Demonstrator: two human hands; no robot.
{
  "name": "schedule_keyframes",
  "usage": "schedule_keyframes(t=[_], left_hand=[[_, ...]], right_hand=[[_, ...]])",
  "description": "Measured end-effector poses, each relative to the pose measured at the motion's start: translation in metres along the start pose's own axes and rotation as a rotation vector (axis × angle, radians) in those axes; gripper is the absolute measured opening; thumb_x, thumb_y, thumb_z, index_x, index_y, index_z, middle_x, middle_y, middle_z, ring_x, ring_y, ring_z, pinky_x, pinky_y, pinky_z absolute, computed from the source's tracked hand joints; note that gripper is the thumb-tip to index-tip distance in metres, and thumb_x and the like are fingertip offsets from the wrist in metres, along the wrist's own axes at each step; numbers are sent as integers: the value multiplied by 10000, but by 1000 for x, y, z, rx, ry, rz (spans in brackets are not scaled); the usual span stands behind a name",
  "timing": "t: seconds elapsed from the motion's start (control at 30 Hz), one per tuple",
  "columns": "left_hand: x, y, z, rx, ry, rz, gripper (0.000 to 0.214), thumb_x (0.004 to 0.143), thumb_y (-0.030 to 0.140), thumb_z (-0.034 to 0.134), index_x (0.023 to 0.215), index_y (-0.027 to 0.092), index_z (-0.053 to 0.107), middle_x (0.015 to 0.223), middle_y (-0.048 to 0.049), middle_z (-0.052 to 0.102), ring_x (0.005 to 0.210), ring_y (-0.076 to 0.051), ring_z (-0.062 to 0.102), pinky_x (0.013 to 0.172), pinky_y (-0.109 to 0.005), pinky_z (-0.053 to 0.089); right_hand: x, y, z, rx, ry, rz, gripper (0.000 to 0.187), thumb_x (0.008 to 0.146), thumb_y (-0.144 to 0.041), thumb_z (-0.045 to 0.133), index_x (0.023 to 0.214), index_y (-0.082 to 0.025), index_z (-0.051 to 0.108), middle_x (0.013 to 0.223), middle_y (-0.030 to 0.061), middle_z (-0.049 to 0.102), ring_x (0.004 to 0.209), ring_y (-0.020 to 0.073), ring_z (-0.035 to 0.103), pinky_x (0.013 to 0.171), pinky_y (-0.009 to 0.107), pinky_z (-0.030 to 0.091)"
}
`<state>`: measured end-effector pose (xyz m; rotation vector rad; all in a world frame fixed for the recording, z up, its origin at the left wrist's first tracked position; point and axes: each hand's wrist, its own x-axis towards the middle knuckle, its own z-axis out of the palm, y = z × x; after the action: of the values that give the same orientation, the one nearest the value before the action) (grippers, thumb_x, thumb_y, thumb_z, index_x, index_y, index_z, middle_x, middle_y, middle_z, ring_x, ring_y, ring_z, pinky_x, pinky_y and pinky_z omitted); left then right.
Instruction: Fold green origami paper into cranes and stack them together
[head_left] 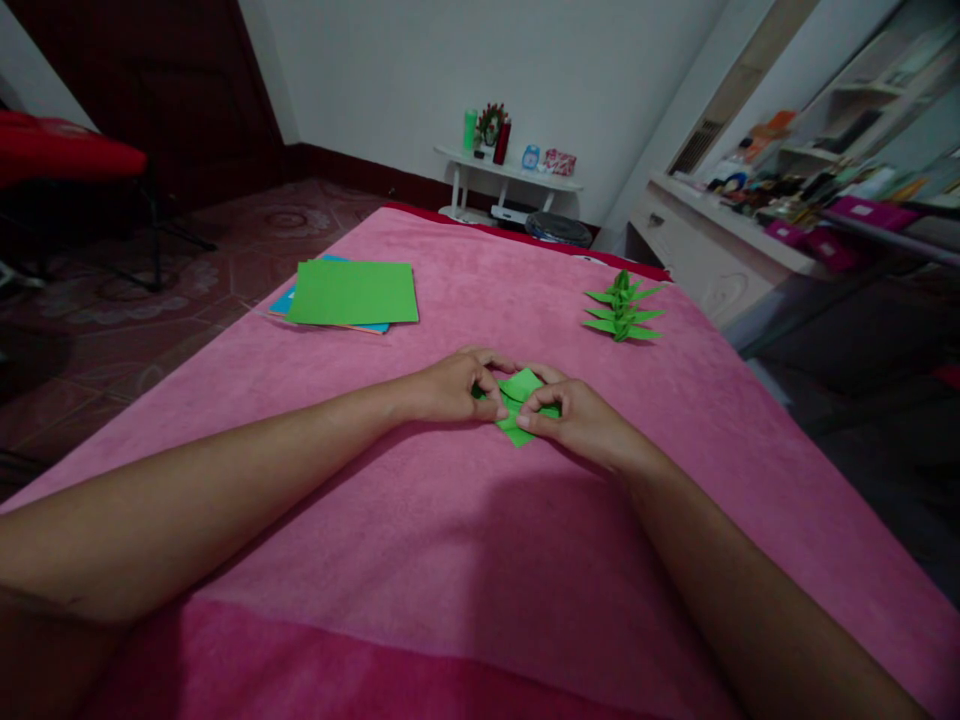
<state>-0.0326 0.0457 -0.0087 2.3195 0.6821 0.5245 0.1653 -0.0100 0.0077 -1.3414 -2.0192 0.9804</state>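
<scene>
The small folded green paper piece point(514, 406) sits over the pink plush cloth point(420, 520), between the left hand point(465, 386) and the right hand point(573, 414), neither nearer. Both grips pinch it from opposite sides; its visible length runs corner to corner, across the line joining them.

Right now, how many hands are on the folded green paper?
2: the left hand at the left side of the folded green paper, the right hand at its right.

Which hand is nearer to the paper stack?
Left. The left hand is to the right of the paper stack and closer to the wearer; the right hand is farther right.
</scene>
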Motion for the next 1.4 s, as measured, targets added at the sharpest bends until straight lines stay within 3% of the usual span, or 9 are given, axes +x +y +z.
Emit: schedule_keyframes(t=[0.2, 0.47, 0.67, 0.87, 1.0, 1.13, 1.23, 1.4], left_hand=[[-2, -1, 2, -58, 103, -49, 69, 657, 246, 734, 674, 181, 718, 1149, -78, 602, 1052, -211, 562, 927, -354, 426], [-2, 4, -1, -55, 110, -113, 85, 607, 222, 766, 617, 176, 695, 1139, -63, 615, 1012, -205, 585, 908, -359, 448], [-2, 3, -7, -46, 38, -103, 39, 685, 172, 678, 665, 167, 712, 1154, -82, 624, 1023, -199, 595, 887, -334, 456], [-3, 4, -5, -66, 138, -123, 154, 607, 188, 738, 554, 149, 598, 1043, -72, 655, 928, -189, 614, 829, -329, 465], [-2, 3, -2, -39, 212, -159, 322, 528, 206, 787, 760, 163, 568, 938, -50, 655, 799, -169, 591, 715, -308, 468], [-2, 1, -3, -8, 186, -171, 518, 522, 241, 803, 970, 159, 556, 870, -37, 636, 740, -154, 560, 651, -278, 443], [-1, -1, -6, -6, 136, -188, 482, 536, 220, 786, 970, 161, 586, 816, -14, 626, 695, -135, 542, 623, -256, 425], [0, -5, -12, -64, 71, -223, 403, 573, 80, 676, 962, 159, 605, 731, 20, 612, 633, -105, 527, 604, -227, 420]], right_hand=[[-1, 6, 4, -50, 110, 12, 70, 671, -211, 694, 603, -193, 700, 1173, 54, 566, 1085, 219, 543, 946, 343, 386], [-3, 7, 9, -100, 207, 41, 63, 629, -191, 716, 578, -204, 682, 1133, 57, 589, 1071, 231, 561, 923, 354, 412], [-4, 5, 9, -97, 233, 46, 72, 611, -185, 735, 584, -190, 669, 1104, 81, 591, 1044, 231, 572, 911, 350, 419], [-4, 8, 11, -110, 267, 26, 120, 603, -183, 745, 596, -190, 625, 1072, 74, 587, 1044, 226, 566, 899, 353, 423], [-5, 8, 11, -123, 306, -13, 224, 581, -175, 753, 622, -201, 535, 1035, 62, 583, 1067, 233, 551, 908, 372, 422], [-6, 12, 14, -128, 361, -25, 322, 555, -176, 766, 676, -209, 469, 1148, 85, 547, 1123, 246, 523, 943, 397, 413], [-7, 17, 18, -57, 410, -3, 401, 552, -191, 769, 800, -221, 454, 1186, 92, 535, 1102, 244, 545, 918, 400, 446], [-8, 19, 17, 61, 351, 82, 544, 572, -178, 756, 1025, -221, 459, 1008, 60, 620, 891, 216, 630, 772, 363, 518]])
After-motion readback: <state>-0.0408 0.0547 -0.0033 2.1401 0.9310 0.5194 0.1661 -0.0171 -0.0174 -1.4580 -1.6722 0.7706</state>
